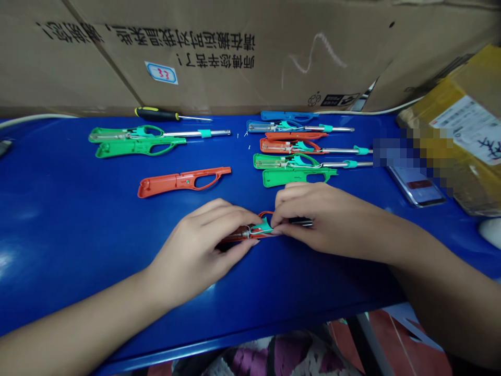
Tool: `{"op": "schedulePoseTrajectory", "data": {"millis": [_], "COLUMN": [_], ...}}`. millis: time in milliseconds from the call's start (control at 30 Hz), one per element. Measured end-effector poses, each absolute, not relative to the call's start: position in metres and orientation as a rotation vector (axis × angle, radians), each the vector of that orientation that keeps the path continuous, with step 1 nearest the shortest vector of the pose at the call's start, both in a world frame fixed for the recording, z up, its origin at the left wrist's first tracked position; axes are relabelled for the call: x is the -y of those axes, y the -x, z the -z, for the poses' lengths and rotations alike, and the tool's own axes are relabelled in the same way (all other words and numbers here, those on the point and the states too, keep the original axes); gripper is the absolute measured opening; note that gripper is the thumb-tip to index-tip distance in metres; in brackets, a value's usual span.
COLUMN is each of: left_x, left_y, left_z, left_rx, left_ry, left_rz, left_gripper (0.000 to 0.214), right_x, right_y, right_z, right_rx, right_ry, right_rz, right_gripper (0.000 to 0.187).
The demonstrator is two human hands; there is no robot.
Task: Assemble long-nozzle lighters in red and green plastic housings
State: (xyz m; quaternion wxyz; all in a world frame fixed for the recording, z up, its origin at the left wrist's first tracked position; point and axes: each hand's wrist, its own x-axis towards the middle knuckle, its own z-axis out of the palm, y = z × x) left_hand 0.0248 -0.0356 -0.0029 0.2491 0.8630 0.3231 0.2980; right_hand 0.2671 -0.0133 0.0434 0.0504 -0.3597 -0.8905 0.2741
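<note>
Assembly step, seemingly: the left hand [203, 248] has its grip pinching the red lighter body [238, 235] on the bench [78, 235], and the right hand [313, 214] has its grip pinching the teal trigger [263, 227]. Seating it likely needs fine alignment. The red shell [183, 183] lies at eleven o'clock.

The left hand [203, 245] and right hand [313, 214] are covering most of the lighter [256, 230], hiding its ends. A pixelated patch [410, 151] is blurring the top of the phone [417, 190]. The right edge is cutting off a white object [491, 232].
</note>
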Motion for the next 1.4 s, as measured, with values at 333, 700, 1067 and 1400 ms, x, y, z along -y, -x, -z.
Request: {"op": "schedulePoseTrajectory", "data": {"millis": [333,700,1067,1400], "left_x": [0.037,0.023,0.018,0.018], "left_y": [-0.027,-0.019,-0.014,-0.016], "left_z": [0.002,-0.012,-0.008,-0.005], "left_rx": [-0.949,-0.972,-0.970,-0.982], "left_ry": [-2.330,-2.188,-2.114,-2.039], "left_rz": [-0.832,-0.814,-0.729,-0.737], "left_gripper": [0.022,0.013,0.011,0.010], "right_x": [0.016,0.017,0.017,0.015], "right_y": [-0.265,-0.266,-0.269,-0.268], "right_z": [-0.042,-0.042,-0.042,-0.043], "right_rx": [2.706,2.719,2.745,2.639], "right_ry": [1.137,1.150,1.122,1.181], "right_rz": [-0.813,-0.791,-0.770,-0.878], "right_gripper": [0.017,0.019,0.019,0.012]}}
